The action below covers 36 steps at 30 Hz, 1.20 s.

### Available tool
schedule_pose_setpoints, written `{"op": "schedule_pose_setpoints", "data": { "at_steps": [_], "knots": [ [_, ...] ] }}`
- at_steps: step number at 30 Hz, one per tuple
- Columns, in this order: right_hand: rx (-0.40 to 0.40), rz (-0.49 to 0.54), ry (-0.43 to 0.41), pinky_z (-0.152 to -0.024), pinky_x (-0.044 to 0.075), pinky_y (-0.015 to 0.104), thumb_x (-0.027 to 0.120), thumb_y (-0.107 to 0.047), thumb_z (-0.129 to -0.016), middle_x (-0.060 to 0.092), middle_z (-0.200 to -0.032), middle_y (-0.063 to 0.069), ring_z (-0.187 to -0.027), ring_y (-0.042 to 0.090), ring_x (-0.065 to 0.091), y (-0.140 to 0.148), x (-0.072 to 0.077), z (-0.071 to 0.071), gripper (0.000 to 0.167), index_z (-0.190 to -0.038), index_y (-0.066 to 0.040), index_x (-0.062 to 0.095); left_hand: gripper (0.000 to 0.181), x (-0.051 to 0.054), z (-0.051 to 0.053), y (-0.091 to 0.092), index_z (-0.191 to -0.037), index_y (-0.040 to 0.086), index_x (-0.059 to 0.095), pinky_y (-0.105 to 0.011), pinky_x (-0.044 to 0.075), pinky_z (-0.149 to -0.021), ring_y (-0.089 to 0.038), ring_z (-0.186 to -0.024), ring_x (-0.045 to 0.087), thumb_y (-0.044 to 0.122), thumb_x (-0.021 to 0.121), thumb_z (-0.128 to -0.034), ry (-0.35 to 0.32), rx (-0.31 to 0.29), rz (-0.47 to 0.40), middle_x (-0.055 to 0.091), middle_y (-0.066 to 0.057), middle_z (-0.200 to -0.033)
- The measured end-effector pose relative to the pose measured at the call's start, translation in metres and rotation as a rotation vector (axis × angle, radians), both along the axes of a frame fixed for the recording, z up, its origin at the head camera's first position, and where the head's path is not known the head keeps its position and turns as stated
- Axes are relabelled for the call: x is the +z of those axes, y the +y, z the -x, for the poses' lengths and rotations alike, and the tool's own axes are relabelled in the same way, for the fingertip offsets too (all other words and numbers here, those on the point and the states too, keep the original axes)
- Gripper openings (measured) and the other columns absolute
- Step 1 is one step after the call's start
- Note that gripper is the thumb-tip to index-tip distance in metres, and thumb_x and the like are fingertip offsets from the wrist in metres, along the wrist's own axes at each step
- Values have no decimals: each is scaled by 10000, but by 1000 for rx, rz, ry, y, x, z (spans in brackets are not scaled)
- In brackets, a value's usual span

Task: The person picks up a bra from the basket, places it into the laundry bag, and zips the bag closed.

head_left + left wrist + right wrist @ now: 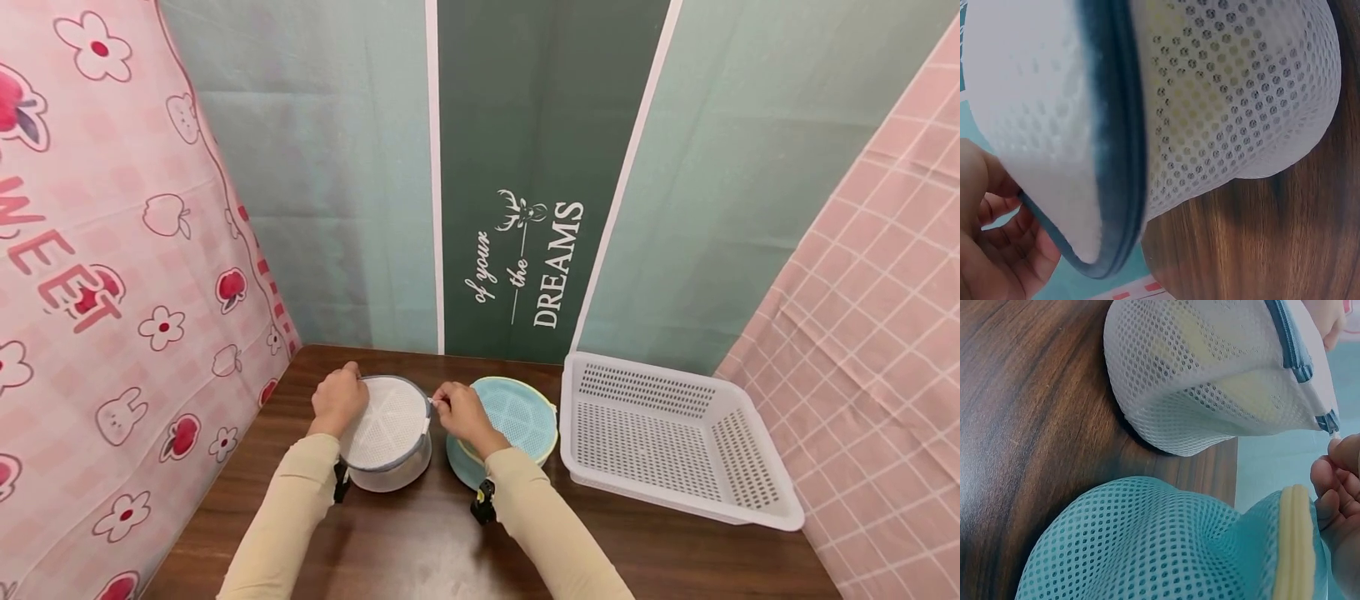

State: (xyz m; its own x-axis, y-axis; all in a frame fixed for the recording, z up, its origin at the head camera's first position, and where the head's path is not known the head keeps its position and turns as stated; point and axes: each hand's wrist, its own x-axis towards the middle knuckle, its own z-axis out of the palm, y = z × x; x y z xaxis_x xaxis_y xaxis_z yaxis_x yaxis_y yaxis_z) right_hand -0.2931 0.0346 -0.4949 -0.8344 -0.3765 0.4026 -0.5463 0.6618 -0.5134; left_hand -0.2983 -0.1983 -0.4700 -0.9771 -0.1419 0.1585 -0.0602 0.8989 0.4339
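Note:
A round white mesh laundry bag (385,427) with blue zipper trim stands upright at the left of the table. Something yellowish shows faintly through its mesh wall (1235,387). My left hand (340,402) grips the bag's left rim, thumb and fingers on either side of the blue edge (1116,125). At the opposite side, my right hand (465,413) pinches the small zipper pull (1334,434) of the same bag. Under my right forearm sits a teal mesh laundry bag (521,412) with yellow trim (1294,544), partly hidden by that hand and wrist.
A white perforated plastic basket (645,485) stands on the right of the brown wooden table (405,542). Behind it hangs a green cloth backdrop (345,167). Pink patterned cloths border the left and right sides.

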Motion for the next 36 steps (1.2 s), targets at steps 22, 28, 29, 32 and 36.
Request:
{"op": "schedule_pose_setpoints", "data": {
  "at_steps": [22, 28, 29, 32, 36],
  "knots": [
    [-33, 0, -89, -619, 452, 258, 628, -77, -837, 590, -769, 11, -703, 132, 546, 1, 1, -8, 116, -943, -35, 650, 284, 3, -5, 1, -1014, 8, 618, -538, 461, -634, -435, -826, 580, 173, 408, -918, -101, 68, -35, 608, -259, -954],
    [-15, 2, -114, -647, 456, 276, 650, -85, -830, 580, -795, 13, -743, 150, 551, 2, 10, -17, 210, -1025, -10, 628, 328, 5, -15, 1, -1055, 0, 612, -559, 456, -609, -459, -794, 584, 158, 354, -928, -32, 82, -27, 614, -262, -929],
    [-8, 3, -115, -651, 455, 283, 651, -86, -832, 576, -796, 13, -748, 156, 549, 3, 12, -19, 219, -1034, -5, 625, 333, 5, -17, 1, -1066, -7, 602, -565, 452, -611, -467, -795, 582, 159, 345, -935, -20, 83, -29, 611, -265, -928],
    [17, -4, -126, -663, 454, 303, 645, -87, -848, 581, -822, 27, -766, 173, 554, 10, 20, -24, 243, -1070, 6, 611, 349, 6, -23, 3, -1116, -16, 579, -581, 444, -629, -479, -817, 574, 178, 337, -957, 9, 71, -29, 600, -269, -946],
    [20, -38, -121, -676, 472, 327, 620, -114, -879, 605, -950, 88, -788, 192, 592, 25, 29, -30, 281, -1134, 0, 592, 382, 8, -33, 7, -1214, -4, 560, -601, 431, -692, -484, -897, 551, 227, 393, -959, 22, 0, -3, 555, -284, -1056]
  ]
}}
